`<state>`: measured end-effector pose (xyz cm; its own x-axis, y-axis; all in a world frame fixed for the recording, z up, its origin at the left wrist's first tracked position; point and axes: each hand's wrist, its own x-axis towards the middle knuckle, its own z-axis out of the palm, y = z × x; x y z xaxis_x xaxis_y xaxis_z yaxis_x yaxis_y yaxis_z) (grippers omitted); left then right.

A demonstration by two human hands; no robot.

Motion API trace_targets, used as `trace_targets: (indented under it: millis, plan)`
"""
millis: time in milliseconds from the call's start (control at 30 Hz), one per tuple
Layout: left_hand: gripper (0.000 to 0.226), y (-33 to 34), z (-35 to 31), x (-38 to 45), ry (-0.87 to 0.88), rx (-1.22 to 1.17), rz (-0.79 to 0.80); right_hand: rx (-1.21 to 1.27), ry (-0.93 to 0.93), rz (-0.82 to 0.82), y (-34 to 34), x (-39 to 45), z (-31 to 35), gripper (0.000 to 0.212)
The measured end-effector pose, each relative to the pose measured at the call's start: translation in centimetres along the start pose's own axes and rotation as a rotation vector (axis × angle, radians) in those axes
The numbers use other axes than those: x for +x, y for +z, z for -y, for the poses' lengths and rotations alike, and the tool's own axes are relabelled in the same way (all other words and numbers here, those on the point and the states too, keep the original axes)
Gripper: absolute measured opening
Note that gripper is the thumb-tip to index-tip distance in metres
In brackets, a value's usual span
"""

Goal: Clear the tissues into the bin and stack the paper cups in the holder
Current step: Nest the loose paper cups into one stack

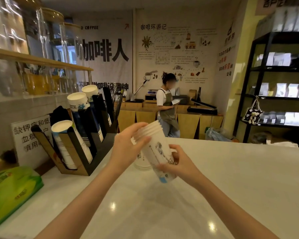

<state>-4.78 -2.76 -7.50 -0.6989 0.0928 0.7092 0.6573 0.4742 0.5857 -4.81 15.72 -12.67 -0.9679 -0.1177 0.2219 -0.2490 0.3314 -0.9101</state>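
I hold a nested stack of white printed paper cups [158, 149] tilted above the white counter [231, 178]. My right hand [177, 161] grips the stack's lower end. My left hand [129, 145] closes around the rims at its upper end. Behind the stack, a second short stack of cups [141, 163] stands upside down on the counter, partly hidden. The black and wood cup holder [79, 147] stands at the left with tilted slots holding several cup stacks [66, 140]. No loose tissues or bin are visible.
A green tissue pack [10, 190] lies at the counter's left edge. A white sign [29, 138] leans behind the holder. Glass jars stand on a shelf above. A person in an apron [167, 104] stands behind a far wooden counter. Black shelving [280, 83] fills the right.
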Motion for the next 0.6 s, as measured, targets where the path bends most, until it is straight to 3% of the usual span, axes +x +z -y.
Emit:
trace_targets:
  millis: [200,267,400,600]
  plan:
    - [0.03,0.4,1.0,2.7,-0.209,-0.378,-0.14,0.066,-0.126,-0.09,-5.0,1.5,4.8,0.083]
    - [0.042,1.2,1.3,2.9,-0.265,-0.48,-0.099,0.141,-0.202,-0.141,-6.1,2.5,6.5,0.077]
    - [0.066,2.8,2.2,3.2,-0.273,-0.469,0.02,0.189,-0.337,-0.281,-6.4,5.8,9.2,0.073]
    - [0.053,3.7,3.3,4.3,-0.358,-0.327,0.06,0.03,-0.45,-0.242,-4.3,10.8,10.1,0.078]
